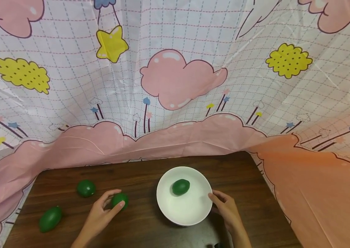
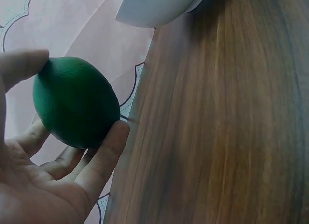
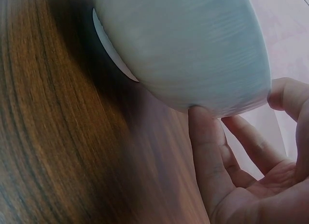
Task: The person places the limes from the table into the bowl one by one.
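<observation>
My left hand holds a green lime between thumb and fingers, left of the bowl. Close up in the left wrist view, the lime has the thumb at one end and fingertips along its other side. A white bowl stands on the table, with one lime lying inside it. At the bowl's right side my right hand pinches the rim, thumb at the top edge. Its fingers press the outer wall of the bowl from below.
Two more limes lie on the dark wooden table: one lime behind the left hand, another lime nearer the left edge. A patterned cloth hangs behind the table and drapes along its sides.
</observation>
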### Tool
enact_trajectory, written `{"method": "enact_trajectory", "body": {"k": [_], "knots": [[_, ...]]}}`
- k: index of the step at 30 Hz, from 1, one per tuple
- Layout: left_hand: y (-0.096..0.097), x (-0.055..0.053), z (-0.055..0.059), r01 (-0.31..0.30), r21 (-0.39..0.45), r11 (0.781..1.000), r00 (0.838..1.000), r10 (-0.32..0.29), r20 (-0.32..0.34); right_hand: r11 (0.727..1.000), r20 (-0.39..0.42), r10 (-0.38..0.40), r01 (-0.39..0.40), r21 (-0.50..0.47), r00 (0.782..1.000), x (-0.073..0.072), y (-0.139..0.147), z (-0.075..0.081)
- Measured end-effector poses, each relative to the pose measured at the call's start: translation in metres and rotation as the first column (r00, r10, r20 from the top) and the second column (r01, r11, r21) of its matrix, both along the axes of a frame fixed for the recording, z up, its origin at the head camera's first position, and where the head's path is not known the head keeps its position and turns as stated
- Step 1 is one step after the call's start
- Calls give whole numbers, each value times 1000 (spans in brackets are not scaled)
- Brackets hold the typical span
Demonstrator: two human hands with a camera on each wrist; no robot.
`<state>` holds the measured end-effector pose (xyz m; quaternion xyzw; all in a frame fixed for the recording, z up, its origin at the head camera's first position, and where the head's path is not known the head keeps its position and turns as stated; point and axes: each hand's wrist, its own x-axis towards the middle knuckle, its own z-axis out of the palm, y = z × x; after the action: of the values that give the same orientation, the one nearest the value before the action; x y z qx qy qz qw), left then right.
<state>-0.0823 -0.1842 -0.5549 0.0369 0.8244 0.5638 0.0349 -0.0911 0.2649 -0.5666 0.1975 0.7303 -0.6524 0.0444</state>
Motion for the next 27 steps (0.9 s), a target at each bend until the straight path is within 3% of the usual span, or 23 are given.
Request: {"method": "enact_trajectory", "body": {"k": [20, 27], "knots": [[17, -6, 2, 12, 40, 999, 1000, -12, 12, 1000, 5, 4, -4, 10, 1000, 1, 0, -1], [23, -10, 6, 42, 47, 998, 999, -42, 10, 1000, 12, 3, -3, 15, 1000, -1, 1, -4]]}}
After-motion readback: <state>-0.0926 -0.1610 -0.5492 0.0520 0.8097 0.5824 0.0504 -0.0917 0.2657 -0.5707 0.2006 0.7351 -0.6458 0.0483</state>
